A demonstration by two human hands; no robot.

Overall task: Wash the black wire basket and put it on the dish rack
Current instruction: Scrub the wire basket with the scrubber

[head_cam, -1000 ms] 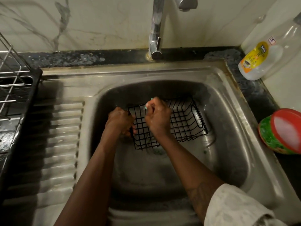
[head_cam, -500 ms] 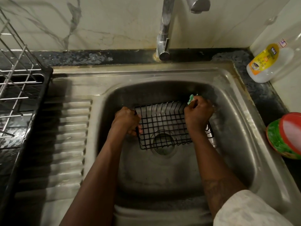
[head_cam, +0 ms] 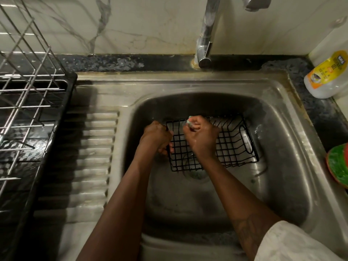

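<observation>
Setting: kitchen, marble-veined wall, dark speckled counter, dim light.
Surface: steel sink with a ribbed drainboard on its left; faucet behind, no stream visible.
Change: right hand has slid back from the right end of the far rim to its left part within half a second; left hand has not shifted.
Meaning: likely back-and-forth scrub strokes, so washing is mid-way; rinse and racking not yet done.
Left hand: clenched round the left end of the black wire basket, steadying it.
Right hand: fingers pinch a small pale-green scrubber, pressed on the far rim.
Basket: low in the sink bowl, open side up, over the drain.
Dish rack: wire frame on a black tray, left of the drainboard, well apart from the basket.
Other: dish-soap bottle at the back right corner; red-lidded green tub at the right edge.
</observation>
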